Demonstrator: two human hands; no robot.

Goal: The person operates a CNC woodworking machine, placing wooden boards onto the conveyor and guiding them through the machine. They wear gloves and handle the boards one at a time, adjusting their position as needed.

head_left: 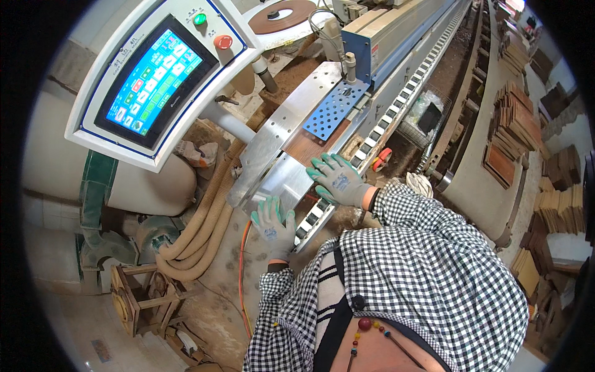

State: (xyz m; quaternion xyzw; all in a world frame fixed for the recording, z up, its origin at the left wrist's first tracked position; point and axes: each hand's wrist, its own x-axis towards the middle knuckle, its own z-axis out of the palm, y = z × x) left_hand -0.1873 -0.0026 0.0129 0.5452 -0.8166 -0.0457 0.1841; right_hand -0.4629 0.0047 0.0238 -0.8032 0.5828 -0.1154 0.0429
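My left hand [273,232], in a grey glove with green fingertips, lies spread at the near end of the steel infeed table [285,177], beside the track of white rollers [310,224]. My right hand [338,180], gloved alike, is spread farther along, over the table edge and track, its fingertips by a brown wooden piece [307,142]. Whether either palm presses on something underneath is hard to see. The wooden piece lies partly under a blue perforated plate [334,111]. A control panel [155,84] with a lit screen and green and red buttons stands at upper left.
A long conveyor belt [471,195] runs along the right with stacked boards [517,118] on it. A wire basket [421,118] sits beside the track. Beige hoses [204,235], an orange cable [243,279] and a wooden frame [145,297] are at lower left. A tape reel [282,25] sits at top.
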